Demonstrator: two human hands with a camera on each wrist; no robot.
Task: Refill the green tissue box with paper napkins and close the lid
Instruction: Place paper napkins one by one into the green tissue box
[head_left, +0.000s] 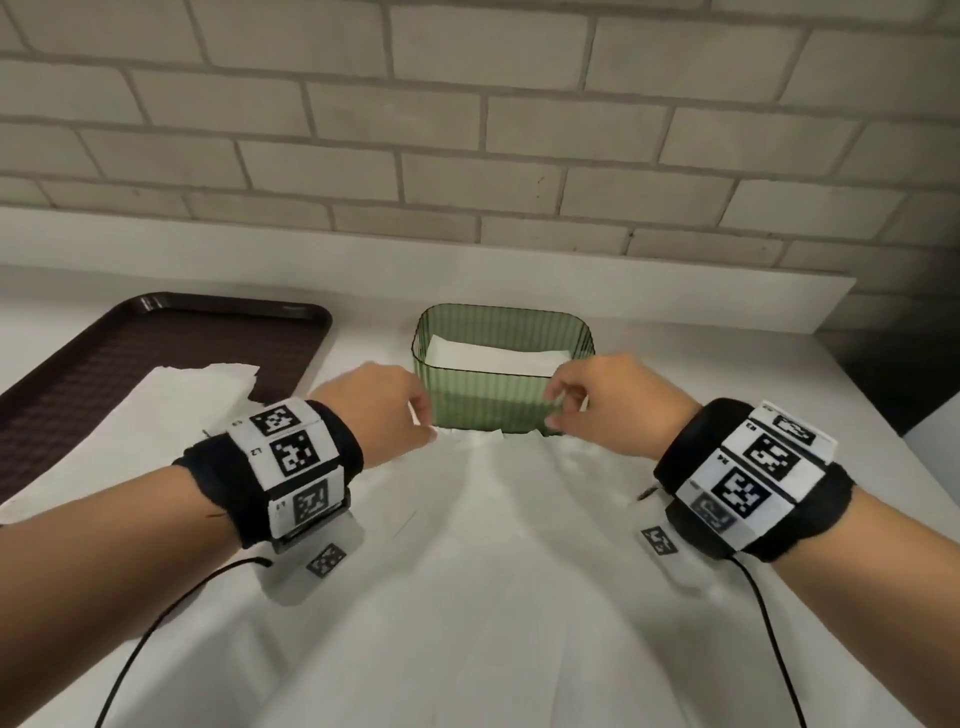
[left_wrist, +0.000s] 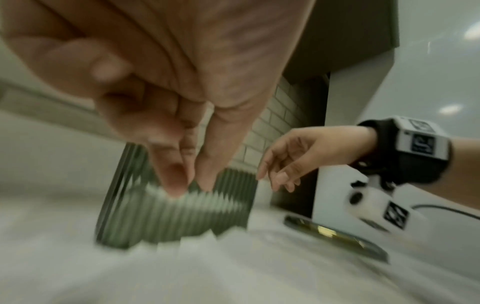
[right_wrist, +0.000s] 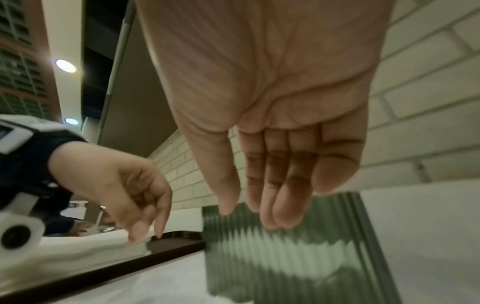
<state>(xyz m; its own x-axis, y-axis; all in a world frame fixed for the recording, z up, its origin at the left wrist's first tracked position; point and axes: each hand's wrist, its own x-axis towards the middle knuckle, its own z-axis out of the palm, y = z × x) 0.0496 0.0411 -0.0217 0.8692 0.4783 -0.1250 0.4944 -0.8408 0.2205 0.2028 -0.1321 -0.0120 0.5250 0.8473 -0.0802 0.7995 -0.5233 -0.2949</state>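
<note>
Green tissue box (head_left: 503, 384) stands lidless at the centre of the head view on the white surface (head_left: 701, 364), with white napkins (head_left: 493, 356) lying inside. More napkins (head_left: 467, 545) spread across the lower middle of the frame, their far edge touching the box's near wall. The left hand (head_left: 382, 410) hangs just left of the box, fingers loosely bent down, gripping nothing. The right hand (head_left: 608, 402) hovers at the box's right front corner, fingers relaxed and empty. A brown tray (head_left: 171, 332) sits at mid left.
</note>
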